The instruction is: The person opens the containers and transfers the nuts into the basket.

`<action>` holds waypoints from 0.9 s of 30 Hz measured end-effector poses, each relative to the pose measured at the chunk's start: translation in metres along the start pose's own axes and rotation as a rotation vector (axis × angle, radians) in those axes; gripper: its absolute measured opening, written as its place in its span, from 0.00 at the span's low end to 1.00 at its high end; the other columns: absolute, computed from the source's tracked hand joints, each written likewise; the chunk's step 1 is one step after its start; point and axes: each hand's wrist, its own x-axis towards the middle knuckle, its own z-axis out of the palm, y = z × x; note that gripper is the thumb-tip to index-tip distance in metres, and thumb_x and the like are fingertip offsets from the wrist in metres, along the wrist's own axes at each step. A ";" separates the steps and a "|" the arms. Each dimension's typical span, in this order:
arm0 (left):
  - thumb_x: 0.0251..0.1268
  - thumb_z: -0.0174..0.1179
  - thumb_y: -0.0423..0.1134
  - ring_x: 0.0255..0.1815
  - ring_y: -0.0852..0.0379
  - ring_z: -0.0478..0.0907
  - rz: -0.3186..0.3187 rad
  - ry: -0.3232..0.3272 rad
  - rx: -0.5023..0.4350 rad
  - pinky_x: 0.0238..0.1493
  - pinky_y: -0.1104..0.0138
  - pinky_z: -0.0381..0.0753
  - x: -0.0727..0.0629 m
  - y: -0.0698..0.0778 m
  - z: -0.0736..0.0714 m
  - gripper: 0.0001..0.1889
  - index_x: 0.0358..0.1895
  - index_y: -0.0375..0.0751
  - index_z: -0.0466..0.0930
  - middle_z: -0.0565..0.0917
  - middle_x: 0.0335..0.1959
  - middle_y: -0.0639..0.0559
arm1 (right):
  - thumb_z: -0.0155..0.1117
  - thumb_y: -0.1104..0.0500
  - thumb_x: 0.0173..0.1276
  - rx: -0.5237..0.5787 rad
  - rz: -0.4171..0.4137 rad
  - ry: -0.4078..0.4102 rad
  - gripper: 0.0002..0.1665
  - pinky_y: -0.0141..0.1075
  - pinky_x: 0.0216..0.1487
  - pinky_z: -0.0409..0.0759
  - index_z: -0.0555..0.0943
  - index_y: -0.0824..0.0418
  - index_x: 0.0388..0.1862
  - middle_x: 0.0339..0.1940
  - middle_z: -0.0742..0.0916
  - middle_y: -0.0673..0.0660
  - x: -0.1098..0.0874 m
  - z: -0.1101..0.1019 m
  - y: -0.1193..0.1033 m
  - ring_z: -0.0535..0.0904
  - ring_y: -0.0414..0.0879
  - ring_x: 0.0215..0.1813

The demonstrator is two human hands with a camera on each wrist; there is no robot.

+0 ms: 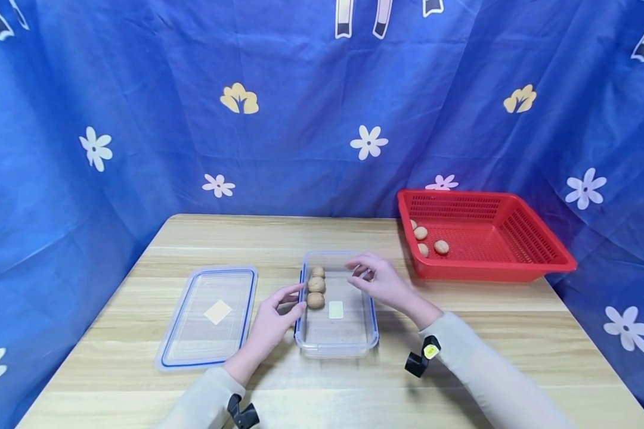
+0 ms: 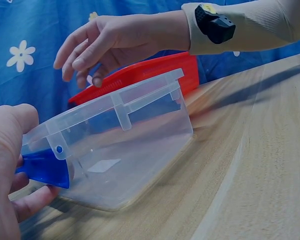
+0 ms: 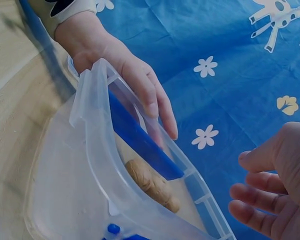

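Note:
A clear plastic food box [image 1: 349, 333] with blue latches stands mid-table, and three walnuts [image 1: 316, 285] line up along its left wall. Against that left side rests my left hand [image 1: 273, 319], thumb and fingers spread and relaxed at the rim. The left wrist view puts those fingers [image 2: 36, 202] beside a blue latch [image 2: 50, 167] that hangs down. Above the box's right rim hovers my right hand [image 1: 378, 280], its fingers loosely bent. Nothing lies between the thumb and fingers [image 3: 260, 197] in the right wrist view.
To the left lies the box's clear lid [image 1: 193, 339] with a blue seal and a pale square label. A red plastic basket [image 1: 483, 271] at the back right holds several walnuts [image 1: 441, 246] near its left end. A blue patterned curtain [image 1: 300, 149] hangs behind the wooden table.

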 end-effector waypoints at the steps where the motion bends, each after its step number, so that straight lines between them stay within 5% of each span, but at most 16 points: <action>1: 0.59 0.62 0.33 0.53 0.43 0.74 -0.003 -0.001 0.003 0.44 0.66 0.81 0.000 0.001 0.000 0.22 0.58 0.39 0.75 0.78 0.52 0.37 | 0.66 0.69 0.58 0.001 0.003 -0.009 0.15 0.35 0.37 0.81 0.81 0.65 0.46 0.41 0.82 0.61 0.001 0.001 0.000 0.80 0.48 0.40; 15: 0.58 0.62 0.33 0.53 0.43 0.74 0.006 -0.001 0.003 0.44 0.64 0.81 0.000 0.002 -0.001 0.21 0.57 0.40 0.75 0.78 0.51 0.37 | 0.65 0.68 0.58 -0.009 -0.023 -0.075 0.15 0.34 0.37 0.81 0.81 0.65 0.45 0.40 0.82 0.58 0.007 0.019 0.000 0.80 0.46 0.39; 22: 0.57 0.64 0.37 0.51 0.46 0.75 0.034 0.027 -0.023 0.40 0.67 0.82 0.012 -0.034 0.002 0.21 0.56 0.50 0.77 0.80 0.50 0.42 | 0.66 0.67 0.58 -0.013 0.002 -0.140 0.16 0.35 0.39 0.81 0.80 0.66 0.47 0.43 0.82 0.60 0.012 0.026 -0.001 0.80 0.47 0.40; 27: 0.57 0.64 0.37 0.51 0.46 0.76 0.042 0.029 -0.022 0.41 0.65 0.82 0.012 -0.034 0.002 0.20 0.55 0.50 0.78 0.80 0.49 0.42 | 0.66 0.67 0.58 -0.031 0.007 -0.181 0.17 0.31 0.37 0.80 0.79 0.66 0.48 0.45 0.82 0.58 0.015 0.030 -0.001 0.80 0.47 0.40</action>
